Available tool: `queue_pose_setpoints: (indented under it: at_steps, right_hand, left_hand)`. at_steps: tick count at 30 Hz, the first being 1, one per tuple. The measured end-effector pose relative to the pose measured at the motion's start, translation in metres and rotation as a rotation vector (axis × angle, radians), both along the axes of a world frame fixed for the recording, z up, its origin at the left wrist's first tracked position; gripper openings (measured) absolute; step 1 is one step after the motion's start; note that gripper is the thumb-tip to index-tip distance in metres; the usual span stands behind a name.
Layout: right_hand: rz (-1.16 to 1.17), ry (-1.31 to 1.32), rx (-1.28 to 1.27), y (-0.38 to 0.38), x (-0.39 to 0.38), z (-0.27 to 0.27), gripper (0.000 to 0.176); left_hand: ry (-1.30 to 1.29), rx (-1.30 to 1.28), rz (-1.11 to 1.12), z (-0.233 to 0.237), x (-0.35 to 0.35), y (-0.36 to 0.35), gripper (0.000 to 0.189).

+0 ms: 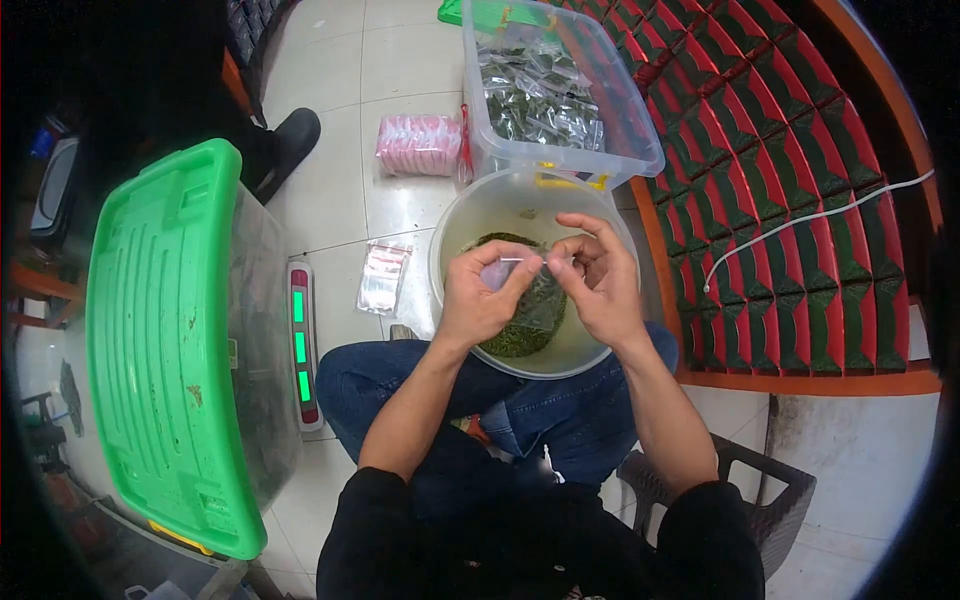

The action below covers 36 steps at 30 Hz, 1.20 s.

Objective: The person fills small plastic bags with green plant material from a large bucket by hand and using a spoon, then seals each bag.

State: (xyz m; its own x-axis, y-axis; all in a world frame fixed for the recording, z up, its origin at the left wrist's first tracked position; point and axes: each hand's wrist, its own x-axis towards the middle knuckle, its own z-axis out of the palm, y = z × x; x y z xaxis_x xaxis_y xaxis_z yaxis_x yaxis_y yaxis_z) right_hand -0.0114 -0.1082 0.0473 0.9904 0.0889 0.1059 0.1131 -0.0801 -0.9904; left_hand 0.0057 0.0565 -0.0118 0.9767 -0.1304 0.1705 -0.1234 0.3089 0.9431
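Note:
Both my hands hold a small clear zip bag point(541, 303) over a round white tub point(453, 222). My left hand point(485, 295) pinches the bag's top edge on the left, and my right hand point(603, 285) pinches it on the right, close beside the left fingertips. Some dark green stuff shows in or through the bag. Chopped green leaves point(520, 343) lie in the bottom of the tub, partly hidden by the bag and my hands.
Beyond the tub stands a clear bin point(630, 160) of filled bags. Pink-white packs point(418, 145) and flat empty bags point(382, 278) lie on the floor. A scale point(301, 340) and green-lidded box point(160, 350) are left; red-green packets point(770, 190) right. Someone's shoe point(296, 137) is upper left.

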Motion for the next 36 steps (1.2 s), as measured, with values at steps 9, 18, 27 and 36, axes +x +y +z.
queue_pose_setpoints:
  at_steps: [9, 18, 27, 36]
  right_hand:
    - [-0.115, -0.109, -0.315, -0.034, 0.023, -0.004, 0.024]
    - [0.028, -0.477, -0.721, -0.003, 0.015, 0.005, 0.019]
    - [-0.012, -0.384, -0.67, -0.035, 0.025, 0.028, 0.009]
    - [-0.175, -0.429, -0.966, -0.001, -0.008, 0.025, 0.022]
  left_hand:
    - [0.026, 0.106, -0.185, -0.005, 0.007, 0.008, 0.033]
    - [0.245, -0.136, -0.626, -0.01, 0.008, 0.009, 0.076]
    - [-0.301, 0.334, -0.034, 0.005, 0.005, 0.003, 0.037]
    - [-0.124, 0.434, -0.323, 0.016, -0.001, 0.015, 0.008]
